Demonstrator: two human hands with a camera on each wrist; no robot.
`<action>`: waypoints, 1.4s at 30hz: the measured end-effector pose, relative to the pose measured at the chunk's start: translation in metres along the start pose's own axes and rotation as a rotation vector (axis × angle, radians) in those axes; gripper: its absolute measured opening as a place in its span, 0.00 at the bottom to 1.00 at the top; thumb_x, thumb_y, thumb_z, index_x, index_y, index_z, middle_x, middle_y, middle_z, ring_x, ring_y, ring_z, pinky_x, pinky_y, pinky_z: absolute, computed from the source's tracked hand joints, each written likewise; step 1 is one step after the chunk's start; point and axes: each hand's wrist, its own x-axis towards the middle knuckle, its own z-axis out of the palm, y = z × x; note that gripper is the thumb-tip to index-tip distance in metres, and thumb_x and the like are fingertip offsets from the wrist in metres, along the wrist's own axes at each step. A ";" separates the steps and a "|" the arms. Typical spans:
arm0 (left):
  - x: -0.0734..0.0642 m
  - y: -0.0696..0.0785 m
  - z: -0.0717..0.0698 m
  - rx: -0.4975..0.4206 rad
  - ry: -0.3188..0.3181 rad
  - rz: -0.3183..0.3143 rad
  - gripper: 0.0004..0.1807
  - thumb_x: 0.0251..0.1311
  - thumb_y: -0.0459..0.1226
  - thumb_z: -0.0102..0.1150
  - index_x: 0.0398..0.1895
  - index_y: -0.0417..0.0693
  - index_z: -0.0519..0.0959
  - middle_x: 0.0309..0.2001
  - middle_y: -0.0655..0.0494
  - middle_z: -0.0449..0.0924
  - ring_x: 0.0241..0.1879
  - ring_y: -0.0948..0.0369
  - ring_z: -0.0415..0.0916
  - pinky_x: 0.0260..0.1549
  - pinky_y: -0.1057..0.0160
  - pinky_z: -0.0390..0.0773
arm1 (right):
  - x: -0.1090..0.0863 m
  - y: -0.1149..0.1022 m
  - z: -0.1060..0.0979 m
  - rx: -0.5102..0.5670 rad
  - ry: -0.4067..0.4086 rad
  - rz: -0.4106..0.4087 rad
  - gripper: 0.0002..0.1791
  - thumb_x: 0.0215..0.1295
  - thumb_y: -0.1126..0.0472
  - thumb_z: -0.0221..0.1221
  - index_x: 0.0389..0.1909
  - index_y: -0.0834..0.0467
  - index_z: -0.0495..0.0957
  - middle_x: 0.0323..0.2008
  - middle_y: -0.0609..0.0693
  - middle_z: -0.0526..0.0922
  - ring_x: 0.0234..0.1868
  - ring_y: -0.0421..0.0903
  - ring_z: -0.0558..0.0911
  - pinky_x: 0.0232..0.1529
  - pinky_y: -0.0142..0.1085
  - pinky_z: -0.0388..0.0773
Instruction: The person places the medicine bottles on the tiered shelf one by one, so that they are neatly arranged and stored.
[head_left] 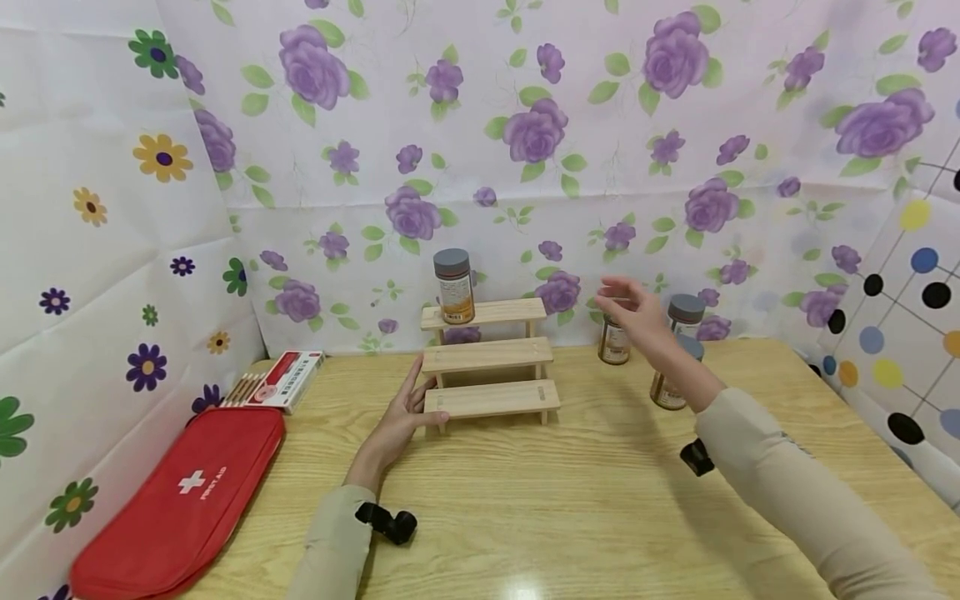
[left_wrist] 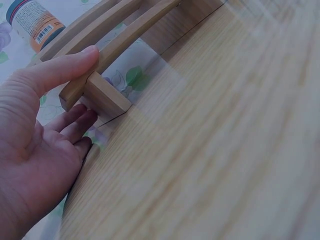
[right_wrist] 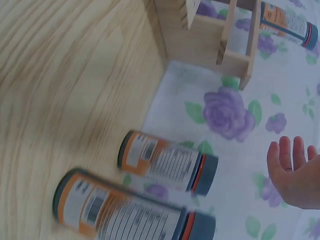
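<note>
A three-tier wooden stand [head_left: 487,357] stands near the back of the table. My left hand [head_left: 397,421] grips the left end of its lowest tier; in the left wrist view the thumb [left_wrist: 75,65] lies on top and the fingers curl below, beside the leg. On the top tier, toward the left, a grey-lidded jar [head_left: 454,287] with an orange-and-white label stands upright. My right hand [head_left: 633,312] hovers right of the stand, fingers loosely extended and holding nothing. It partly covers a similar jar [head_left: 615,345] in the head view, but appears apart from it in the right wrist view.
Two more jars stand at the right, one at the back [head_left: 686,308] and another [head_left: 666,390] in front, partly hidden by my right forearm. A red first-aid pouch [head_left: 187,492] and a white-and-red box [head_left: 288,379] lie at the left. Flowered cloth [head_left: 337,167] hangs behind the table.
</note>
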 end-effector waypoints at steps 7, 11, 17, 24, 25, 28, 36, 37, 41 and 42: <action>-0.002 0.000 0.000 0.016 0.013 -0.006 0.59 0.59 0.27 0.63 0.78 0.73 0.32 0.79 0.45 0.42 0.80 0.52 0.36 0.78 0.46 0.32 | -0.011 0.021 -0.037 -0.082 0.084 -0.038 0.33 0.69 0.45 0.56 0.68 0.59 0.66 0.46 0.34 0.75 0.44 0.23 0.74 0.43 0.16 0.73; -0.005 -0.001 -0.001 0.026 0.014 -0.015 0.59 0.59 0.28 0.63 0.78 0.71 0.31 0.79 0.46 0.42 0.80 0.52 0.37 0.78 0.47 0.33 | -0.020 0.034 -0.056 -0.129 0.139 -0.045 0.33 0.69 0.45 0.56 0.67 0.61 0.66 0.42 0.27 0.73 0.42 0.20 0.72 0.43 0.14 0.70; -0.010 -0.001 -0.005 0.026 0.025 -0.008 0.59 0.60 0.28 0.63 0.78 0.74 0.33 0.79 0.46 0.41 0.80 0.52 0.37 0.78 0.47 0.33 | -0.028 0.058 -0.073 -0.092 0.179 0.024 0.38 0.68 0.44 0.57 0.70 0.64 0.62 0.45 0.28 0.71 0.44 0.22 0.70 0.42 0.12 0.70; -0.010 -0.002 -0.006 0.023 0.014 -0.014 0.58 0.60 0.28 0.62 0.78 0.73 0.32 0.79 0.46 0.39 0.80 0.52 0.36 0.78 0.47 0.32 | -0.039 0.084 -0.071 -0.063 0.127 0.161 0.45 0.68 0.43 0.56 0.75 0.63 0.50 0.58 0.47 0.70 0.52 0.31 0.70 0.53 0.20 0.71; -0.010 -0.002 -0.006 0.021 0.012 -0.015 0.58 0.60 0.28 0.62 0.78 0.73 0.32 0.79 0.46 0.39 0.80 0.52 0.35 0.78 0.47 0.32 | -0.041 0.086 -0.070 -0.054 0.105 0.173 0.46 0.69 0.42 0.55 0.76 0.63 0.48 0.62 0.52 0.69 0.56 0.37 0.71 0.59 0.25 0.72; -0.010 -0.003 -0.005 0.020 0.009 -0.015 0.58 0.60 0.28 0.62 0.78 0.72 0.32 0.79 0.45 0.40 0.80 0.51 0.36 0.78 0.47 0.33 | -0.044 0.091 -0.069 -0.044 0.040 0.202 0.48 0.70 0.42 0.53 0.77 0.62 0.40 0.73 0.66 0.56 0.69 0.57 0.63 0.67 0.44 0.69; -0.004 -0.003 -0.002 0.024 -0.001 0.005 0.58 0.60 0.28 0.62 0.78 0.73 0.33 0.79 0.46 0.41 0.80 0.52 0.36 0.78 0.47 0.33 | -0.051 0.099 -0.067 -0.051 0.009 0.227 0.48 0.70 0.44 0.54 0.78 0.63 0.39 0.69 0.69 0.59 0.59 0.46 0.70 0.42 0.19 0.74; -0.004 -0.003 -0.002 0.026 0.000 0.006 0.58 0.60 0.28 0.63 0.78 0.73 0.33 0.79 0.46 0.41 0.80 0.52 0.37 0.78 0.47 0.34 | -0.052 0.099 -0.067 -0.054 0.002 0.232 0.49 0.70 0.44 0.54 0.78 0.63 0.38 0.69 0.70 0.58 0.60 0.49 0.71 0.42 0.19 0.74; -0.002 -0.002 0.000 0.026 0.009 0.003 0.59 0.59 0.28 0.63 0.78 0.73 0.33 0.79 0.46 0.42 0.80 0.52 0.37 0.78 0.47 0.34 | -0.053 0.101 -0.066 -0.053 -0.021 0.258 0.52 0.70 0.43 0.54 0.78 0.63 0.33 0.71 0.73 0.54 0.70 0.66 0.61 0.46 0.25 0.76; -0.001 -0.001 0.000 0.026 0.011 -0.001 0.59 0.59 0.28 0.63 0.78 0.74 0.33 0.79 0.47 0.43 0.80 0.53 0.37 0.78 0.48 0.34 | -0.053 0.102 -0.066 -0.050 -0.025 0.262 0.52 0.70 0.43 0.54 0.77 0.63 0.32 0.71 0.74 0.53 0.72 0.67 0.59 0.47 0.26 0.76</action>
